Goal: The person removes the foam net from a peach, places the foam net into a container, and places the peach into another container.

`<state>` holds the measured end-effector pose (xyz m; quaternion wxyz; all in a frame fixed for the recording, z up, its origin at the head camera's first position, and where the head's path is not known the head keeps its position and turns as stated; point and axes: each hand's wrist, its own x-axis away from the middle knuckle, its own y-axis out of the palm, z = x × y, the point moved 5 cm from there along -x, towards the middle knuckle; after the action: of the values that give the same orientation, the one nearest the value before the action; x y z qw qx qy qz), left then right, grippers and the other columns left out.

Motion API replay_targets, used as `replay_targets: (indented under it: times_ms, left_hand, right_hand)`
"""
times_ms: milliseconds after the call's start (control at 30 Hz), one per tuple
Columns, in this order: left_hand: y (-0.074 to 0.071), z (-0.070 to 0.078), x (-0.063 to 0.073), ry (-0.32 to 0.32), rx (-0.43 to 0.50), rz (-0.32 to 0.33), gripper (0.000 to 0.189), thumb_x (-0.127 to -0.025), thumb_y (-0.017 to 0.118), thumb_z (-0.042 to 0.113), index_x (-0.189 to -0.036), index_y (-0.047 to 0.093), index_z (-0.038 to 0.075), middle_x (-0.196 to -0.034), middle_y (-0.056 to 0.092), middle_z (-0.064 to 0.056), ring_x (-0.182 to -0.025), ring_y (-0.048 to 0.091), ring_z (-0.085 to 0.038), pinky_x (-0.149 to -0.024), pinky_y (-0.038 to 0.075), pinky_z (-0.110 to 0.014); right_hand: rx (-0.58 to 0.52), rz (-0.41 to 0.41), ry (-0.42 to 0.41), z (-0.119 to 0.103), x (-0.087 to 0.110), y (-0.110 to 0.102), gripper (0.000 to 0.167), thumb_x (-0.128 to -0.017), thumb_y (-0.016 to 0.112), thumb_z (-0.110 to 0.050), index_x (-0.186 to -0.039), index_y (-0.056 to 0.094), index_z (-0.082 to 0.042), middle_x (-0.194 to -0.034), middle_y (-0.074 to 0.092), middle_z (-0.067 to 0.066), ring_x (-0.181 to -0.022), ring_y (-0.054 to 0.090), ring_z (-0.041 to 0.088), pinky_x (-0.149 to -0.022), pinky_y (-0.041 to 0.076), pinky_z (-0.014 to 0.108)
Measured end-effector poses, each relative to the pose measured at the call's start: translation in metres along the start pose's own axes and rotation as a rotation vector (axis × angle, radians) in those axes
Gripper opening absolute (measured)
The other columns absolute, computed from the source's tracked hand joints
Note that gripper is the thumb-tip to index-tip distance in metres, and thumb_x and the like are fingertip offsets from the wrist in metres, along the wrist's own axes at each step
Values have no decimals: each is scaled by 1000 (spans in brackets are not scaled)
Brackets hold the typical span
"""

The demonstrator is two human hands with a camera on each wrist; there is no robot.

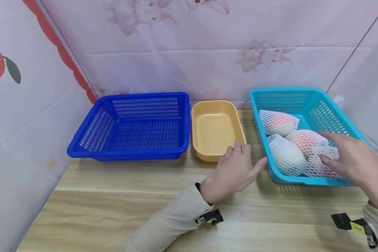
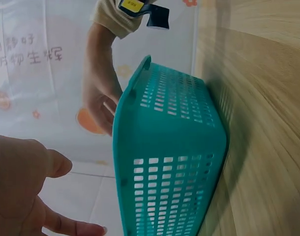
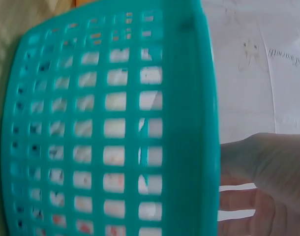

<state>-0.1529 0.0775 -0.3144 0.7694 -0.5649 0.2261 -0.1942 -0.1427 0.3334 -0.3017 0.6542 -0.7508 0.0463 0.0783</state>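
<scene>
My right hand (image 1: 356,161) reaches over the right side of the turquoise basket (image 1: 305,180), its thumb and fingers spread apart above a foam-netted fruit (image 1: 322,166). Several pinkish-yellow fruits (image 1: 307,140) in white foam net sleeves lie in that basket. In the right wrist view the basket wall (image 3: 184,123) hides most of the fruit, and my fingers pass behind its rim. My left hand (image 1: 233,169) hovers with relaxed fingers and holds nothing. Its fingertips overlap the front right corner of the yellow tray (image 1: 204,154), while the thumb points toward the turquoise basket.
To the left stands a blue plastic basket (image 1: 129,153) with nothing in it. The yellow tray sits between the two baskets. All rest on a wooden table (image 1: 107,203), backed by a curtain (image 1: 201,70) printed with rabbits.
</scene>
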Motion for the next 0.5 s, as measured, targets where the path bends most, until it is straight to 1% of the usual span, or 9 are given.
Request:
replay_targets:
  times_ms: [67,133,167,267,367,433,500]
  left_hand:
    - [3,6,-4,2,-30,0,62,-99,28,58,-110,58,5,-94,54,-7,-77,50,-16,-63,42,-24]
    - [5,11,-9,-3,-63,-1,64,-98,26,60,-106,59,7,-91,54,-6,-75,50,-16,-63,41,-24]
    - [6,14,-11,-8,-79,-6,65,-97,25,62,-104,59,7,-90,55,-5,-74,51,-16,-63,41,-25]
    - [12,22,-18,-25,-128,-27,71,-95,22,67,-106,60,8,-91,56,-4,-79,51,-17,-69,43,-27]
    - [18,28,-22,-24,-182,-39,74,-93,20,70,-102,61,9,-87,54,-3,-78,49,-16,-69,41,-26]
    - [22,30,-24,-20,-208,-32,72,-92,19,70,-94,60,10,-82,52,-2,-75,45,-15,-65,37,-25]
    - [26,31,-25,-22,-215,-24,70,-92,19,70,-87,57,12,-79,49,-1,-72,42,-15,-62,32,-24]
  right_hand:
    - [-2,-33,17,8,0,3,66,-72,78,-6,-126,46,16,-122,44,45,-106,42,62,-83,37,72]
    - [-1,-71,44,14,0,5,67,-72,80,-9,-124,47,17,-121,43,46,-107,41,62,-84,37,72]
    - [1,-89,50,17,0,5,68,-72,80,-10,-123,47,18,-120,43,46,-106,42,62,-83,37,72]
    - [9,-158,63,24,0,6,72,-72,82,-18,-121,46,21,-119,44,46,-103,43,63,-83,38,71]
    - [5,-247,96,30,-1,9,83,-70,84,-29,-119,45,24,-116,46,46,-100,45,62,-81,40,70]
    - [0,-308,131,33,0,13,92,-67,86,-37,-119,44,26,-115,45,47,-99,44,62,-82,40,69]
    - [-3,-348,150,35,-1,17,97,-64,86,-40,-119,42,27,-115,44,47,-100,44,62,-82,40,69]
